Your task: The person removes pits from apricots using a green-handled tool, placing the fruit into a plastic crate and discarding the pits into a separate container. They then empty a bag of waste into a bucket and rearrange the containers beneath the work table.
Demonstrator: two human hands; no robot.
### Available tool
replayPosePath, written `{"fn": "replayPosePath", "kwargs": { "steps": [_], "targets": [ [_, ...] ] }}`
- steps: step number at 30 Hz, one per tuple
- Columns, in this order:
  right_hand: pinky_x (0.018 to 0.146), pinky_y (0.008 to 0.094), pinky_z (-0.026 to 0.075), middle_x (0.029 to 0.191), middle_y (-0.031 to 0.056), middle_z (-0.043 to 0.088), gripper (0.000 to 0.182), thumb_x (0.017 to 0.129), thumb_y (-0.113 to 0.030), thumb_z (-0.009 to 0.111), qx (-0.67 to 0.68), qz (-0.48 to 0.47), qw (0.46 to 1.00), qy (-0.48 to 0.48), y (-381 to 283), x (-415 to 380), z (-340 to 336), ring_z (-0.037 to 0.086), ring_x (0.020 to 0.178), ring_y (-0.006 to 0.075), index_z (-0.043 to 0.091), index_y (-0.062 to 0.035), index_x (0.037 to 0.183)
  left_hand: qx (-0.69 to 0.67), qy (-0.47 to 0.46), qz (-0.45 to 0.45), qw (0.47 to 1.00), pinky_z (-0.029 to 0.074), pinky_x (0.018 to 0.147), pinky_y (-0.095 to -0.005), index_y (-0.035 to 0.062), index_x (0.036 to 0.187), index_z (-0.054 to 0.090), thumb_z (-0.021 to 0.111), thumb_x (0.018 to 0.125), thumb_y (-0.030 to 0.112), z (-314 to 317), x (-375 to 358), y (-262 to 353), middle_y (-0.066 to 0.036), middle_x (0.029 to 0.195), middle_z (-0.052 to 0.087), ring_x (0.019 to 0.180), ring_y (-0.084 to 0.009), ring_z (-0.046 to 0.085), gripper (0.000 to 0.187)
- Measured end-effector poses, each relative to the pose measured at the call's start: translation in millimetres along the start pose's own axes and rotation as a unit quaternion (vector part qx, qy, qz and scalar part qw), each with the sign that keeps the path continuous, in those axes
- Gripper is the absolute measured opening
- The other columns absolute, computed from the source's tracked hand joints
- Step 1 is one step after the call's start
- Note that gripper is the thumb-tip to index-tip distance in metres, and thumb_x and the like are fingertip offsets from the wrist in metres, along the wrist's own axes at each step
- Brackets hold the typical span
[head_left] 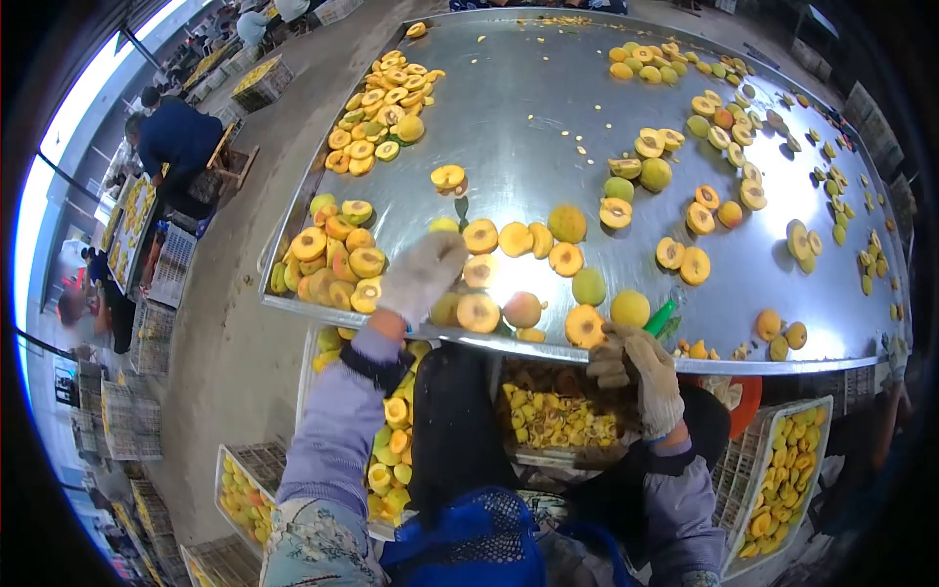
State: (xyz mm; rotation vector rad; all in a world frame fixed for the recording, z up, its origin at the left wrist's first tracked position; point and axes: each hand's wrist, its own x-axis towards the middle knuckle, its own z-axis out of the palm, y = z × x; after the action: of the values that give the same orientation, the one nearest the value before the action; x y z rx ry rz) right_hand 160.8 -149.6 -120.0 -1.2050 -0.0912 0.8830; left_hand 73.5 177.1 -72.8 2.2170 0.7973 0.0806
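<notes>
My left hand (423, 274), in a white work glove, reaches over the near edge of the steel table (518, 117) and rests among halved peaches (479, 313) and whole ones (589, 287). It lies flat with the fingers spread and holds nothing that I can see. My right hand (641, 377), also gloved, hangs just below the table's near rim with the fingers curled around a green-handled tool (661, 317) that pokes up past the edge. A pile of peach halves (333, 264) lies just left of my left hand.
More heaps of halved fruit (381, 108) are scattered across the table. Crates of cut peaches stand below, one (553, 416) under my hands and another (782, 479) at the right. Other workers (176, 142) sit by crates at the far left.
</notes>
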Motion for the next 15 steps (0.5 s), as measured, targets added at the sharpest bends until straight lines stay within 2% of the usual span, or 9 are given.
{"fn": "replayPosePath", "kwargs": {
  "steps": [1,2,4,6,7,9,11,13,15],
  "targets": [
    [0.074,0.0281,0.056,0.105,0.0176,0.068,0.041,0.102,-0.030,0.046,0.015,0.027,0.999,-0.020,-1,2,-3,0.070,0.087,0.0228,0.055,0.0019,0.127,0.003,0.000,0.000,1.000,0.049,0.092,-0.0347,0.0029,0.117,0.065,0.059,0.091,0.035,-3,27,-14,-0.016,0.113,0.068,0.106,-0.0271,0.065,0.042],
    [0.072,0.0285,0.056,0.102,0.0182,0.069,0.044,0.102,-0.034,0.046,-0.043,-0.006,0.999,-0.001,-8,-1,5,0.071,0.082,0.0240,0.057,0.0017,0.125,0.070,0.034,0.039,0.996,0.048,0.093,-0.0382,0.0069,0.120,0.063,0.058,0.090,0.037,-3,56,-35,-0.017,0.115,0.066,0.107,-0.0312,0.064,0.043],
    [0.072,0.0290,0.056,0.101,0.0181,0.069,0.044,0.101,-0.034,0.047,-0.038,0.015,0.999,0.000,-13,-2,8,0.071,0.082,0.0241,0.057,0.0016,0.125,0.138,0.063,0.078,0.985,0.048,0.094,-0.0417,0.0109,0.123,0.061,0.058,0.089,0.040,-4,92,-35,-0.017,0.117,0.065,0.108,-0.0354,0.063,0.045],
    [0.076,0.0316,0.056,0.100,0.0186,0.069,0.045,0.100,-0.035,0.048,-0.047,0.052,0.998,-0.005,-20,-1,7,0.071,0.083,0.0256,0.057,0.0019,0.125,0.214,0.061,-0.003,0.975,0.045,0.101,-0.0421,0.0088,0.136,0.051,0.058,0.089,0.039,-10,114,-15,-0.020,0.125,0.062,0.118,-0.0370,0.058,0.056],
    [0.076,0.0316,0.056,0.100,0.0186,0.069,0.045,0.100,-0.035,0.048,-0.046,0.052,0.998,-0.003,-22,1,6,0.071,0.083,0.0256,0.057,0.0019,0.125,0.214,0.060,-0.002,0.975,0.045,0.101,-0.0421,0.0088,0.136,0.051,0.058,0.089,0.039,-7,131,-21,-0.020,0.125,0.062,0.118,-0.0370,0.058,0.056],
    [0.081,0.0329,0.055,0.100,0.0205,0.069,0.044,0.101,-0.033,0.048,-0.014,0.064,0.997,-0.026,-21,2,3,0.070,0.085,0.0268,0.056,0.0033,0.125,0.254,0.086,0.072,0.961,0.043,0.102,-0.0434,0.0124,0.140,0.047,0.058,0.088,0.041,1,161,-37,-0.020,0.127,0.060,0.120,-0.0381,0.056,0.060],
    [0.085,0.0338,0.054,0.105,0.0200,0.068,0.036,0.099,-0.026,0.050,0.008,0.082,0.996,-0.027,-18,3,-3,0.070,0.087,0.0273,0.059,-0.0006,0.122,0.256,0.067,0.045,0.963,0.044,0.101,-0.0433,0.0135,0.139,0.049,0.060,0.087,0.037,6,177,-37,-0.020,0.125,0.062,0.120,-0.0390,0.056,0.058],
    [0.087,0.0341,0.055,0.115,0.0165,0.066,0.027,0.093,-0.016,0.054,-0.127,0.017,0.990,-0.065,-10,3,-13,0.070,0.093,0.0264,0.064,-0.0064,0.116,0.229,-0.017,0.007,0.973,0.044,0.100,-0.0429,0.0138,0.136,0.053,0.063,0.085,0.032,7,181,-32,-0.020,0.122,0.063,0.117,-0.0408,0.057,0.055],
    [0.089,0.0341,0.054,0.120,0.0144,0.065,0.025,0.090,-0.013,0.055,-0.147,0.035,0.987,-0.059,-16,1,-9,0.069,0.095,0.0253,0.066,-0.0081,0.112,0.200,-0.027,0.022,0.979,0.045,0.099,-0.0404,0.0116,0.135,0.054,0.064,0.085,0.029,6,184,-45,-0.018,0.121,0.064,0.115,-0.0372,0.059,0.054]
  ]
}}
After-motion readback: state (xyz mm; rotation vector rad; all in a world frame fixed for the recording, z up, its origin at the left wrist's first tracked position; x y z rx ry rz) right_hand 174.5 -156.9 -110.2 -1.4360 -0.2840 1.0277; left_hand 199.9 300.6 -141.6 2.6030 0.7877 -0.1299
